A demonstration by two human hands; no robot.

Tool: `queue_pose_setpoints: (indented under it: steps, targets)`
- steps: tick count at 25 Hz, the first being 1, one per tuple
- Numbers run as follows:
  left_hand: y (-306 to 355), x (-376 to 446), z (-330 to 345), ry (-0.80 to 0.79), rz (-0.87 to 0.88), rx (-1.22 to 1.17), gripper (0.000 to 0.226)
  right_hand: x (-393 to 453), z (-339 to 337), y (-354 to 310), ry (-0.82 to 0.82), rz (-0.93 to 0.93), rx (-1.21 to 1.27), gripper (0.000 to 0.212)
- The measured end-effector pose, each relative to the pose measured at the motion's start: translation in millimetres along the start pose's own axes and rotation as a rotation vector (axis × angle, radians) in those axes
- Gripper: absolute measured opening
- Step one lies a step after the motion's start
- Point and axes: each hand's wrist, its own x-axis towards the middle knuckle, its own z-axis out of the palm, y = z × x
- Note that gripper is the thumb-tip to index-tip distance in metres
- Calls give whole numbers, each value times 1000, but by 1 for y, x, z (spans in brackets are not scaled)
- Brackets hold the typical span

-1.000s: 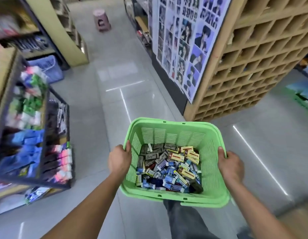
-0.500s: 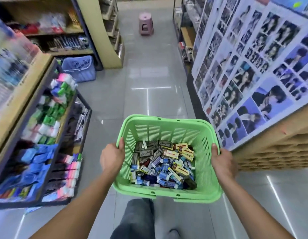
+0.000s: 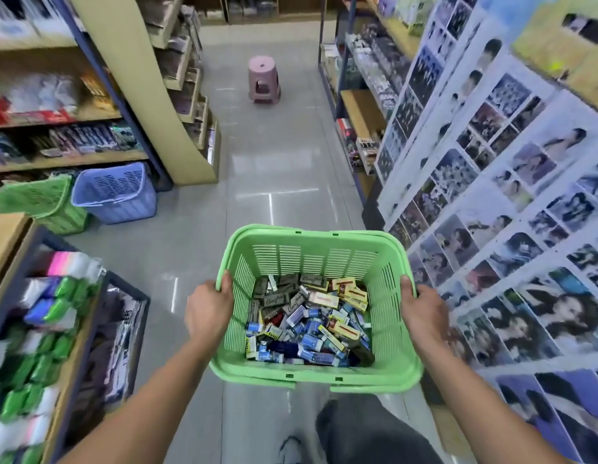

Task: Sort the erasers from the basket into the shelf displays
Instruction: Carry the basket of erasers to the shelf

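Goods on the left shelf display are blurred, and eraser labels too small to read.

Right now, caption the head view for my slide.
Both hands, left hand and right hand, grip a green basket of boxed erasers in a shop aisle.

I stand on a pale tiled floor in a shop aisle. On it, far ahead, sits a pink stool. To my left, by the shelving's foot, a lilac basket stands beside a tilted green one.
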Motion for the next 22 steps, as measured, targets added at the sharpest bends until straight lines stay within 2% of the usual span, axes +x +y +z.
queue_pose_setpoints:
  steps: [8, 15, 22]
  targets:
    - [157, 271, 54, 13, -18, -62, 57, 245, 84, -193, -27, -17, 17, 64]
    - [300, 487, 60, 24, -50, -106, 58, 431, 129, -383, -1, -30, 7, 65]
    - [423, 768, 81, -35, 20, -46, 60, 613, 225, -576, 46, 36, 36, 62]
